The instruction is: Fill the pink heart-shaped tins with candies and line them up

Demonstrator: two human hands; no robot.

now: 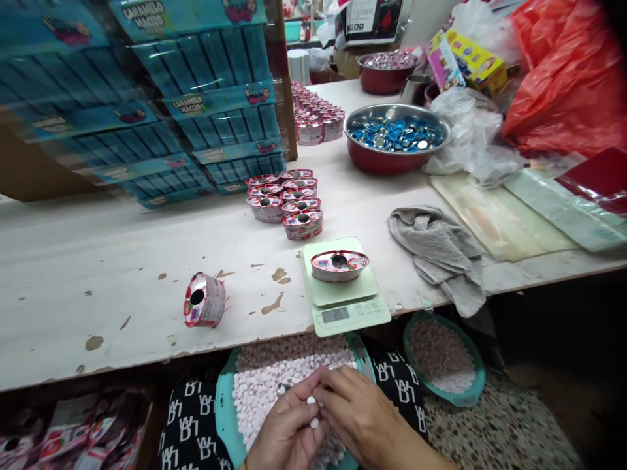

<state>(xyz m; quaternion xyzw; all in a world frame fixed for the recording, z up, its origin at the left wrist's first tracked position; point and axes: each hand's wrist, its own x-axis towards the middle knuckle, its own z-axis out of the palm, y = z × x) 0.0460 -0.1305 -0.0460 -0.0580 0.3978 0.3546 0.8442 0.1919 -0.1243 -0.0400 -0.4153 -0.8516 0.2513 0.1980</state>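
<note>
Both hands meet over a turquoise basin (223,411) of small white candies (269,378) on the lap. My left hand (289,427) is closed, with a couple of white candies (313,412) showing at its thumb and fingers. My right hand (360,411) presses against it with curled fingers; what they hold, if anything, is hidden. Just beyond, a pale green kitchen scale (345,294) carries an oval red-and-pink tin (339,267) with a dark round hole in its top. Another such tin (206,301) lies tilted on the table to the left.
Several matching tins (301,225) stand in two rows behind the scale. Stacked blue candy boxes (220,98) rise at left. A metal bowl (396,156) holds blue caps. A grey cloth (435,248) hangs over the table edge; a second turquoise basin (477,385) sits lower right.
</note>
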